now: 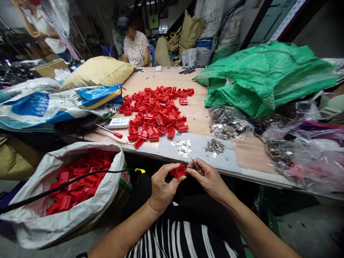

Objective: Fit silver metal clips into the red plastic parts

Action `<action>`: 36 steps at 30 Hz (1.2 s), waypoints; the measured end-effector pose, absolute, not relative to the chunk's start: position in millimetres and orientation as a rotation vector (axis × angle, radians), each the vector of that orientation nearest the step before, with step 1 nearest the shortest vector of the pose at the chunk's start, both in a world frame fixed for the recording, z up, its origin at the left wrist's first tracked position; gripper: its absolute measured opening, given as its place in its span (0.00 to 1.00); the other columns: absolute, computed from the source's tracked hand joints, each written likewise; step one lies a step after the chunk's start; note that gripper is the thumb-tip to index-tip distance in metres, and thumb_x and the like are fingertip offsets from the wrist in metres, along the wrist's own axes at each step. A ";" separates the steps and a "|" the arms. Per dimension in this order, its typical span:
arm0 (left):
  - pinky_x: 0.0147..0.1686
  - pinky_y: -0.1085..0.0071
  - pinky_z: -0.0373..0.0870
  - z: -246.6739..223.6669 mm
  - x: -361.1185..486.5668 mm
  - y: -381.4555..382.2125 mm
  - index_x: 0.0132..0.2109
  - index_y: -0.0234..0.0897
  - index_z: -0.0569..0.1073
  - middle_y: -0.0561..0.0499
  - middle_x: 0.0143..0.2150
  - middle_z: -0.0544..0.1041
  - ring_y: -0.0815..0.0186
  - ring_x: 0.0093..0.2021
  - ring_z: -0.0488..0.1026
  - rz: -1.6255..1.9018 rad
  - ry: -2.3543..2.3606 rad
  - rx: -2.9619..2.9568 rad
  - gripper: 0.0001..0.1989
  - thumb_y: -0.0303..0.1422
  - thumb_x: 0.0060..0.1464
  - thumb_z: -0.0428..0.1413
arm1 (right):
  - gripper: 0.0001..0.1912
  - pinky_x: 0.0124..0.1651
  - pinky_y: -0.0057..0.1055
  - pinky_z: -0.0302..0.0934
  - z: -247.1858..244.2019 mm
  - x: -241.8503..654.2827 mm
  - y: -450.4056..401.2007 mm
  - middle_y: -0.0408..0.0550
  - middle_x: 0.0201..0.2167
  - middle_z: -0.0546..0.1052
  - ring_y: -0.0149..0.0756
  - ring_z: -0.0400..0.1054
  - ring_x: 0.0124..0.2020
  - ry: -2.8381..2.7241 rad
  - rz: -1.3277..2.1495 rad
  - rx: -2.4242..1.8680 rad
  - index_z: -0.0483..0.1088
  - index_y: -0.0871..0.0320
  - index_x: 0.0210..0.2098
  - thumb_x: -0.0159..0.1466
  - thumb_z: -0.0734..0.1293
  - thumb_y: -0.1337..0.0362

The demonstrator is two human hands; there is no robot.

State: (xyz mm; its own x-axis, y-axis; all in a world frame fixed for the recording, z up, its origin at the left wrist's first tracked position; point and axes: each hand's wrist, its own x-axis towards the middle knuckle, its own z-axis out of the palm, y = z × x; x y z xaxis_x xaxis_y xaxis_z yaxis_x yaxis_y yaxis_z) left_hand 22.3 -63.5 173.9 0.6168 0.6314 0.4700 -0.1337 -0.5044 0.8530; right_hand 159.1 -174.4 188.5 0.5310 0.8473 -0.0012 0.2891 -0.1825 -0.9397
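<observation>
My left hand [163, 184] pinches a red plastic part [178, 171] in front of the table's near edge. From the right, my right hand [208, 178] closes round a small pointed tool with a yellowish handle [199, 170], its tip upward, while thumb and finger meet the red part's right side. Whether they also hold a tiny metal piece is too small to tell. Beyond my hands, bright flat metal pieces [182, 147] and a darker heap of small metal pieces [214, 146] lie on a grey sheet [228, 156]. A large pile of red parts [158, 116] spreads behind them.
An open white sack [29, 229] of red parts stands at lower left, a black cable [67, 182] crossing it. A red-tipped rod [109, 131] and white box [118, 123] lie left. Green sack [263, 75] and bagged metal pieces [228, 123] occupy the right. A person [136, 46] sits opposite.
</observation>
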 end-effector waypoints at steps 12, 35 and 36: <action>0.43 0.70 0.75 173.9 23.2 -64.8 0.46 0.38 0.74 0.49 0.41 0.80 0.66 0.41 0.77 1.097 0.350 1.963 0.15 0.28 0.50 0.63 | 0.11 0.29 0.27 0.52 201.5 147.2 -178.3 0.40 0.24 0.67 0.30 0.58 0.25 -1.064 0.557 -1.921 0.68 0.56 0.31 0.65 0.62 0.57; 0.44 0.70 0.76 169.3 21.1 -67.1 0.47 0.39 0.73 0.49 0.42 0.80 0.66 0.41 0.77 1.081 0.308 2.027 0.15 0.25 0.50 0.61 | 0.09 0.27 0.26 0.52 201.7 146.9 -176.6 0.39 0.21 0.68 0.29 0.59 0.23 -0.935 0.588 -2.027 0.66 0.56 0.25 0.59 0.62 0.60; 0.44 0.70 0.76 169.2 21.0 -67.4 0.47 0.39 0.73 0.49 0.41 0.80 0.67 0.41 0.77 1.076 0.309 2.024 0.15 0.25 0.50 0.61 | 0.09 0.27 0.26 0.52 201.6 146.7 -176.6 0.39 0.21 0.68 0.29 0.59 0.23 -0.938 0.585 -2.034 0.66 0.56 0.25 0.59 0.62 0.60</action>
